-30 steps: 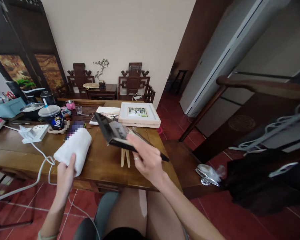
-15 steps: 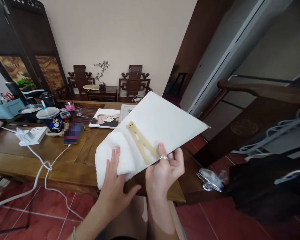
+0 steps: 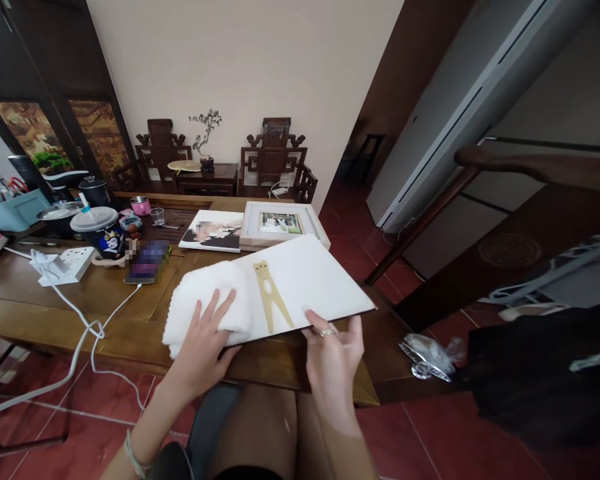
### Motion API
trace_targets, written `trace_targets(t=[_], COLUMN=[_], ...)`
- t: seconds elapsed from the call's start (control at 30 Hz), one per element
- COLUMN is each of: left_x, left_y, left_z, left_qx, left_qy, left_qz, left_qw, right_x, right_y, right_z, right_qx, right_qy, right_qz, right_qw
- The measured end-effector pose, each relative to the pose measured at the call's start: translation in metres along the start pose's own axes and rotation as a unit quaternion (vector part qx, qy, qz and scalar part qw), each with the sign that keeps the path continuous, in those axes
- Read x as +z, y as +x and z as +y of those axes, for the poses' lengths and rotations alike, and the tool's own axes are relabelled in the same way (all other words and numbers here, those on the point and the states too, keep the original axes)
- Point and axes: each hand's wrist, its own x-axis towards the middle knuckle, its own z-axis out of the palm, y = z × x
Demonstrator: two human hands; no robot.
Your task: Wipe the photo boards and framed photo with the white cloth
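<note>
A white rectangular board with a dark underside (image 3: 310, 280) lies nearly flat over the near edge of the brown wooden tabletop (image 3: 105, 300), its far corner toward 1 o'clock. On its face a pale yellow wooden stand leg (image 3: 269, 300) runs from 12 to 6 o'clock. A folded white cloth (image 3: 205, 303) rests on the board's 9 o'clock end. The left hand (image 3: 203, 347) presses flat on that cloth, fingers spread, its grip open. The right hand (image 3: 337, 347), wearing a ring, pinches the board's near edge at 5 o'clock, its grip closed on the board.

Beyond the board, at 12 o'clock, sits a light wood picture frame with a small photo (image 3: 283, 223), and just beside it at 11 o'clock an unframed photo print (image 3: 213, 231). Further toward 10 o'clock stand a dark lidded drink cup with a straw (image 3: 100, 230) and a white power strip (image 3: 65, 265), whose white cable (image 3: 93, 327) hangs over the tabletop's edge.
</note>
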Motion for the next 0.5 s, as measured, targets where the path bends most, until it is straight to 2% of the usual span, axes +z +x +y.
trace_targets(t=[0.07, 0.17, 0.23, 0.27, 0.33, 0.43, 0.5], left_x=[-0.005, -0.005, -0.001, 0.001, 0.005, 0.009, 0.010], left_y=[-0.002, -0.003, -0.002, -0.001, 0.002, 0.007, 0.009], left_z=[-0.009, -0.018, -0.023, -0.025, -0.030, -0.038, -0.040], left_qx=[-0.006, -0.022, -0.026, -0.024, -0.016, -0.021, -0.029], left_qy=[0.008, 0.022, 0.033, 0.037, 0.041, 0.040, 0.040], left_qz=[-0.013, 0.008, 0.033, 0.044, 0.059, 0.070, 0.070], left_qw=[1.000, 0.999, 0.999, 0.998, 0.997, 0.997, 0.996], right_x=[-0.015, -0.041, -0.059, -0.067, -0.080, -0.087, -0.085], right_y=[0.004, 0.013, 0.020, 0.024, 0.031, 0.037, 0.041], right_z=[0.002, 0.003, 0.001, 0.000, -0.005, -0.014, -0.018], right_qx=[0.033, 0.053, 0.042, 0.033, -0.003, -0.091, -0.129], right_qy=[-0.024, -0.081, -0.169, -0.233, -0.386, -0.588, -0.678], right_qz=[-0.004, -0.007, -0.042, -0.073, -0.131, -0.172, -0.194], right_qw=[0.999, 0.995, 0.984, 0.969, 0.913, 0.785, 0.697])
